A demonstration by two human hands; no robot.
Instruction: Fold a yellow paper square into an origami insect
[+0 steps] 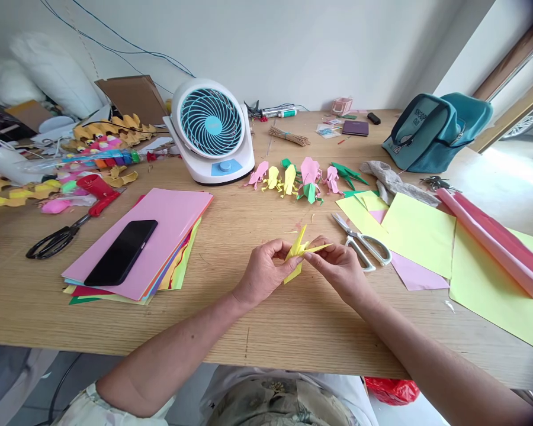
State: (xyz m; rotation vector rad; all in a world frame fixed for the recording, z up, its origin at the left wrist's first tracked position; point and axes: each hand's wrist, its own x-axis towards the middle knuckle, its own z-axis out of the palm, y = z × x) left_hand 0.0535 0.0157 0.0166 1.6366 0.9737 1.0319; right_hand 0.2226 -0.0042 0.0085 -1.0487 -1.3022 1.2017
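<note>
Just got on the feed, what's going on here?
A person is working a folded yellow paper piece between the fingers of the left hand and right hand. Just beyond lies a row of folded paper figures in pink, yellow and green. White-handled scissors lie open beside yellow sheets on the right; a phone rests on stacked colored paper on the left.

So both forearms reach in from the bottom corners, left hand (269,267) and right hand (335,264) nearly meeting in the middle, fingers curled, thumbs and index fingertips kinda pinched together.
</note>
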